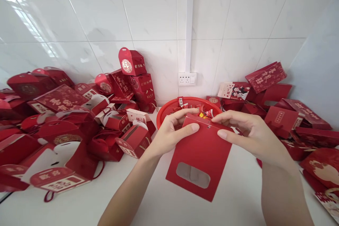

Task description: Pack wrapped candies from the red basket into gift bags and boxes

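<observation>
A red paper box (202,148) with an oval window near its lower end is held up at the centre, tilted a little. My left hand (176,130) grips its upper left edge, thumb on the front face and fingers behind. At the upper right edge my right hand (243,134) pinches it the same way, the fingertips partly hidden behind the box. Just beyond, a red plastic basket (166,107) holds small wrapped items (203,114), partly covered by the box and both hands.
Many red boxes (60,127) are piled on the left of the white table (238,197), with a stack (144,93) by the tiled wall. More red boxes and bags (283,120) lie on the right. A wall socket (187,79) sits behind the basket.
</observation>
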The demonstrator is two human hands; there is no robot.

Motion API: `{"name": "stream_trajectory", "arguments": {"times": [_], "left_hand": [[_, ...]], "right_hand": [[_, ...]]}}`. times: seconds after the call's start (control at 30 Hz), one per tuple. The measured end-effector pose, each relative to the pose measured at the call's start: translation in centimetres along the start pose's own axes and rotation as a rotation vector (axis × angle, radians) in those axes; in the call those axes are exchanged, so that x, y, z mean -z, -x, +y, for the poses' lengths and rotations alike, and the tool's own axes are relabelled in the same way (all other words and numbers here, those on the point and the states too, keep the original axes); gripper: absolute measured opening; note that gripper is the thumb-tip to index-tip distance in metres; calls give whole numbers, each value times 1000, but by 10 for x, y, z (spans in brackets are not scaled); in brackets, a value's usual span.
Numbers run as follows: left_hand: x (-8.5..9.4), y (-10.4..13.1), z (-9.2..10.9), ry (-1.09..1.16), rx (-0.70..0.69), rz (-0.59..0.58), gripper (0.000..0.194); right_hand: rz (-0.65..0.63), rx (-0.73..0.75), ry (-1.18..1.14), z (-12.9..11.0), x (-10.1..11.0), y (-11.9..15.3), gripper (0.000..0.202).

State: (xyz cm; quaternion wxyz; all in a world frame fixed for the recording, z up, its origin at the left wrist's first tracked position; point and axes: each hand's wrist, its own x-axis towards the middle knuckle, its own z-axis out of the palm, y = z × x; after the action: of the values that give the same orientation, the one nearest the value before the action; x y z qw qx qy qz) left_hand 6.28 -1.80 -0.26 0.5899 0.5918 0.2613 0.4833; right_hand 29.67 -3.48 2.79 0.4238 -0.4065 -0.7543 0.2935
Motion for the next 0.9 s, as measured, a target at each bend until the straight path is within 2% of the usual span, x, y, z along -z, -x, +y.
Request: {"name": "stream_trajectory", "arguments": {"times": [0.13, 0.23, 0.53, 0.67, 0.9], "left_hand": [[1, 0, 1, 2, 2, 3, 38], [1, 0, 0, -11, 10, 21, 40], [1, 0, -2, -41, 31, 72, 46], [1, -1, -2, -59, 38, 75, 45], [1, 0, -1, -59, 43, 70, 38]], "right_hand": [[-29, -22, -15, 4, 10, 2, 32], [-18, -32, 20, 6, 12, 2, 29], [54, 72, 113, 2, -2, -1, 12], [56, 58, 179, 0, -6, 0, 11], [39, 152, 228, 3, -9, -1, 12]]}}
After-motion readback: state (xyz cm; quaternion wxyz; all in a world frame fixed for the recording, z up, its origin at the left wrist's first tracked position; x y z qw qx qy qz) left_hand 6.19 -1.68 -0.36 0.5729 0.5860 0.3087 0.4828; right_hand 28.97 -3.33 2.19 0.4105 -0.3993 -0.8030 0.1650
